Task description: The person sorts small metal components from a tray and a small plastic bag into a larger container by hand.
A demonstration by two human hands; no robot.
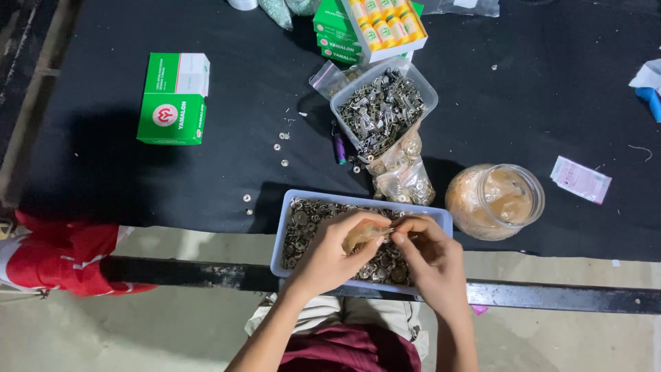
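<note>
My left hand and my right hand meet over a light blue tray full of small metal snap buttons. Between the fingertips of both hands is a small clear plastic bag, pinched at its top. The bag's contents are too small to tell. The tray rests at the near edge of the black table, partly over my lap.
A clear tub of metal clips stands behind the tray, with a clear bag of metal parts below it. A round clear jar sits to the right. A green and white box lies left. Loose buttons dot the table. A box of thread spools is at the back.
</note>
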